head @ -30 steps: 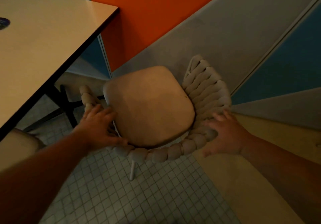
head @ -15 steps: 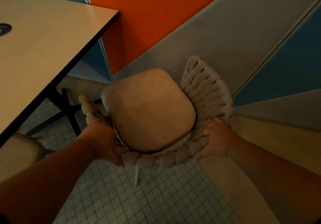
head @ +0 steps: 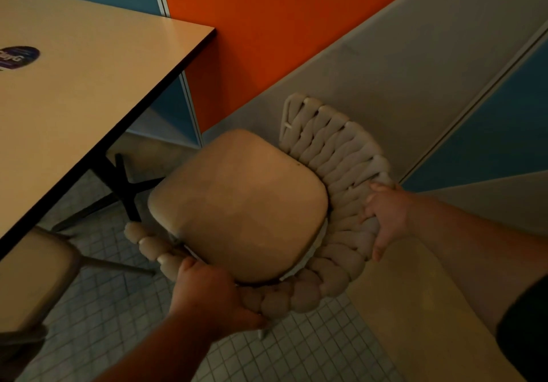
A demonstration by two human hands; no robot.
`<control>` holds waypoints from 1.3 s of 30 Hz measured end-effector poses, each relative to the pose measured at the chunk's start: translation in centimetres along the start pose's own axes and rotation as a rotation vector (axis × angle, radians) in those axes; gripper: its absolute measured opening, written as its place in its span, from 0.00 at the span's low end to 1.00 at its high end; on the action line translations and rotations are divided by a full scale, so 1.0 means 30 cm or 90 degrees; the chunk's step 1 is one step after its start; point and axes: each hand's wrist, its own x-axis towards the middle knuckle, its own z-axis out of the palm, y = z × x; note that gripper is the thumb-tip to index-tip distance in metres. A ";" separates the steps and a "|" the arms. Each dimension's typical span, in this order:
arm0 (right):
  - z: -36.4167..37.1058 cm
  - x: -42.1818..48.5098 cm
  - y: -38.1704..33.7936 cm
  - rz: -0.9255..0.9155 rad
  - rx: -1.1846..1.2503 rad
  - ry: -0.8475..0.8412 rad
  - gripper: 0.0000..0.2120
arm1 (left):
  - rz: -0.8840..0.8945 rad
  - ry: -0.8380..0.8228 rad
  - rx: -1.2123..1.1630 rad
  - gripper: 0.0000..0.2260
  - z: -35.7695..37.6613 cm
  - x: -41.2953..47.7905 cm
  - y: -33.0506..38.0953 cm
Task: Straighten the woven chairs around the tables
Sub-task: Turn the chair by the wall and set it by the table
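While clamped on chair, both hands.

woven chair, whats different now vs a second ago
A second ago both hands lay open on the woven chair with fingers spread. Now the left hand and the right hand are closed around its braided backrest rim, the left having slid along the rim toward the back. The seat cushion looks slightly turned. The table and the second chair beneath its edge stayed put.

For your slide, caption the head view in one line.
Both hands, left hand and right hand, grip the woven chair beside the table.
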 end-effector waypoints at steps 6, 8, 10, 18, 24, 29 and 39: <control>-0.052 0.024 0.010 0.031 -0.059 0.002 0.66 | -0.046 -0.034 0.007 0.39 0.002 0.005 0.034; -0.021 0.026 0.022 0.069 0.018 0.028 0.69 | -0.045 -0.051 0.018 0.40 0.002 0.010 0.033; 0.039 -0.001 0.001 0.108 0.207 0.071 0.66 | -0.035 -0.078 0.034 0.42 0.008 0.010 0.032; 0.271 -0.002 -0.342 0.262 1.327 0.382 0.28 | 0.198 -0.196 -0.027 0.36 -0.001 0.021 0.172; 0.222 0.035 -0.320 0.361 1.226 0.375 0.29 | 0.218 -0.198 -0.051 0.31 0.047 0.066 0.265; 0.177 0.054 -0.237 0.357 1.172 0.369 0.28 | 0.190 -0.171 -0.101 0.29 0.037 0.104 0.352; 0.093 0.195 -0.045 0.345 1.110 0.337 0.24 | 0.123 -0.138 -0.179 0.25 0.036 0.235 0.522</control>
